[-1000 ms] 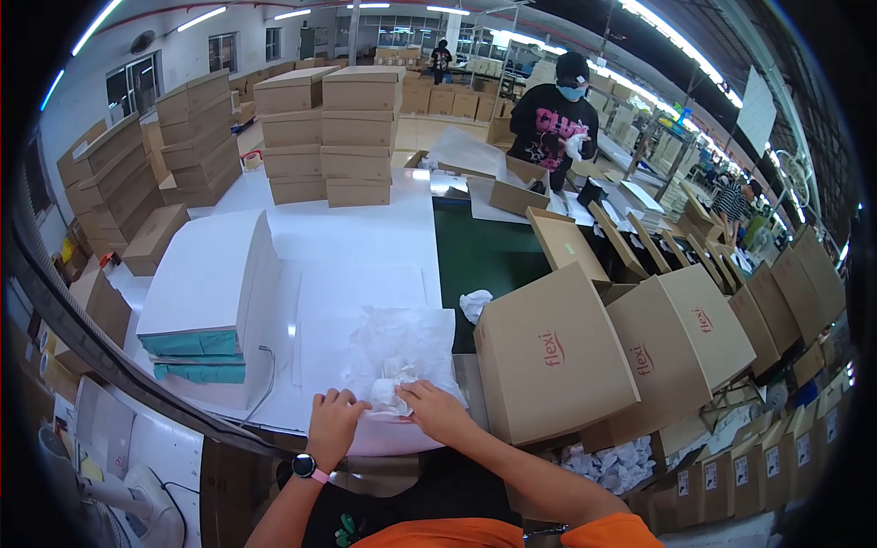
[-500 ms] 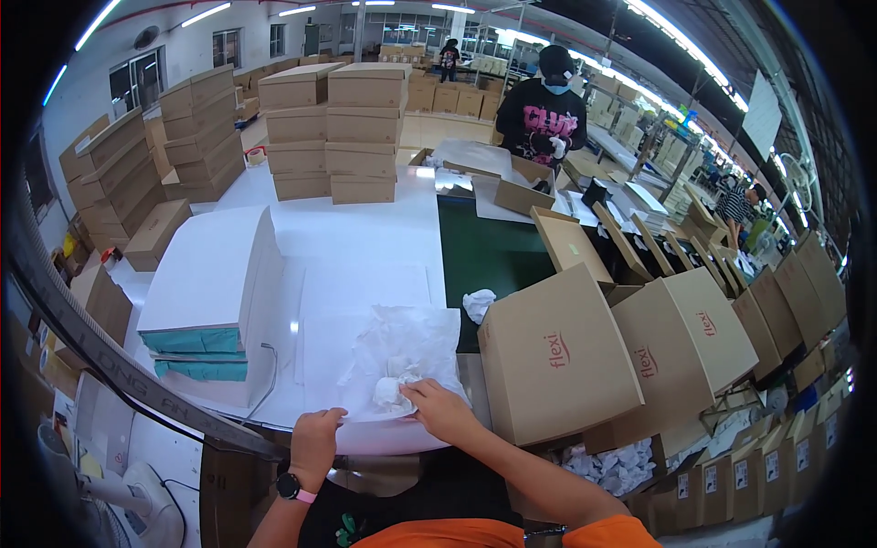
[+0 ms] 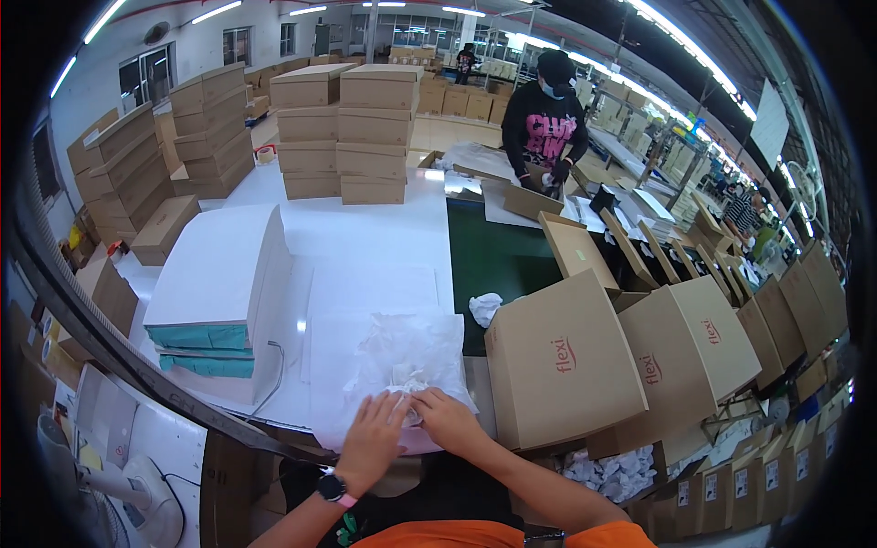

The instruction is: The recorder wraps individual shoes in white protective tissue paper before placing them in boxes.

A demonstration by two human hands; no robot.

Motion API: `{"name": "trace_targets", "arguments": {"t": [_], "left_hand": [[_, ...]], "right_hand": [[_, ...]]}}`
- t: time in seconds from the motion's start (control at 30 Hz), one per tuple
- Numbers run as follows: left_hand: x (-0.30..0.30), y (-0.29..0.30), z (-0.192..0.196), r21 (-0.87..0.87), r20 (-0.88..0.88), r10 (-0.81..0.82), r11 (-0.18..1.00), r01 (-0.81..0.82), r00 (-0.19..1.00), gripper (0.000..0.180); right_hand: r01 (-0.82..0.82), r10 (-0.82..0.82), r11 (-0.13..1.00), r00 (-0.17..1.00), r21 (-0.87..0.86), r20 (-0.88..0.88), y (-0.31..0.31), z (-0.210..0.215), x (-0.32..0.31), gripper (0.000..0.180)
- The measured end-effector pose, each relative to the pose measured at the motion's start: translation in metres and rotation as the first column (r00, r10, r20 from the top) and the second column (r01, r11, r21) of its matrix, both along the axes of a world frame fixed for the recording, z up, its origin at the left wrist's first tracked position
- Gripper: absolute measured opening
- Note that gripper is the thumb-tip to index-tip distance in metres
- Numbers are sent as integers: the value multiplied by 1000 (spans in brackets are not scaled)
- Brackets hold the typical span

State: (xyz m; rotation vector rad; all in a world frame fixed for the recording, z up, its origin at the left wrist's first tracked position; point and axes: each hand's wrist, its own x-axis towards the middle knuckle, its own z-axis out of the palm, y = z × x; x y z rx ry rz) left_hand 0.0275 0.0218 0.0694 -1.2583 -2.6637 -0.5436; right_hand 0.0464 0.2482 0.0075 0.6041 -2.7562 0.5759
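A crumpled sheet of white tissue paper (image 3: 402, 342) lies at the front edge of the white table, over flat white sheets. My left hand (image 3: 373, 443) rests against its near part, fingers stretched out and slightly apart. Beside it my right hand (image 3: 448, 420) has its fingers bent onto the bunched middle of the tissue paper, gripping it. Between the hands the paper is gathered into a lump, and whatever may be inside is hidden. A separate white paper ball (image 3: 485, 309) sits by the green belt.
A tall stack of white sheets (image 3: 215, 274) stands left. Open cardboard boxes (image 3: 562, 365) crowd the right, with crumpled paper (image 3: 614, 470) below them. Closed boxes (image 3: 375, 137) are piled at the back. Across the green belt (image 3: 498, 256) a co-worker (image 3: 545, 128) handles something.
My left hand has let go of the paper's near edge and moved right, up beside my right hand. The near edge has been folded over the lump.
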Motion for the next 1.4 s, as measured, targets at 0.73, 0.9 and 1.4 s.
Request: {"name": "trace_targets", "arguments": {"t": [0.73,0.9,1.4], "left_hand": [[-62,58,-15,-37,-69,33,999,-35,997,67],[-26,46,-31,-124,-53,70,989,-76,996,77],[-80,48,-76,-43,-111,99,994,-104,989,62]], "right_hand": [[-68,37,998,677,12,735,46,-26,-153,44],[44,-49,998,413,34,909,51,-34,-183,47],[31,-27,995,999,-96,43,17,-9,-63,59]]}}
